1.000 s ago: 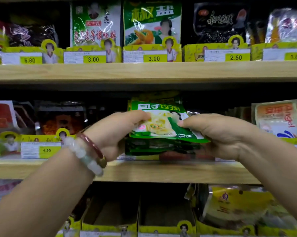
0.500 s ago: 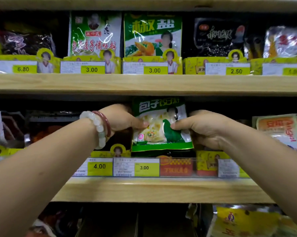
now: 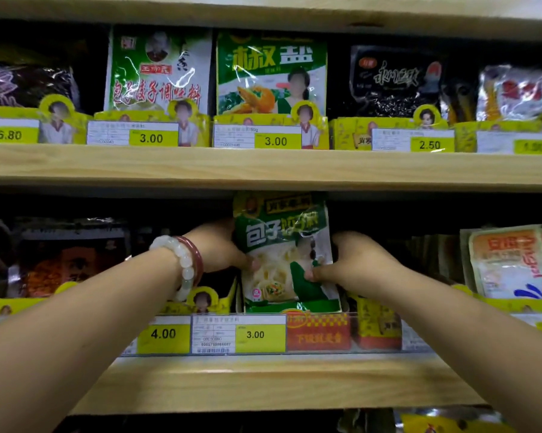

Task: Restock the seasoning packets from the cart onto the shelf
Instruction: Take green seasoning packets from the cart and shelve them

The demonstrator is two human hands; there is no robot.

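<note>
Packet: a green seasoning packet (image 3: 283, 254) stands upright on the middle shelf (image 3: 263, 379), its bottom edge dropped behind the clear price rail (image 3: 263, 334) and its top close under the shelf above. Standing it face-out shows the label to a shopper.

Left hand (image 3: 219, 248): fingers curled round the packet's left edge, thumb pressed on the front face. The hold on this side likely keeps the soft pack from flopping sideways.

Right hand (image 3: 354, 264): grips the right edge, thumb pinching the front near the lower green patch. The two hands squeeze from opposite sides, which looks like a way to square the pack in its slot.

Slot: the pack sits above the 3.00 price tag (image 3: 258, 334), between a yellow display tray (image 3: 213, 303) on the left and another yellow carton (image 3: 377, 320) on the right; more green packs seem to lie behind it, though I cannot tell how many.

Stage: judged as seating and straightening, with release next.

Risk: the glossy pack may tip forward over the rail if let go while leaning.

Cart: not in view.
</note>
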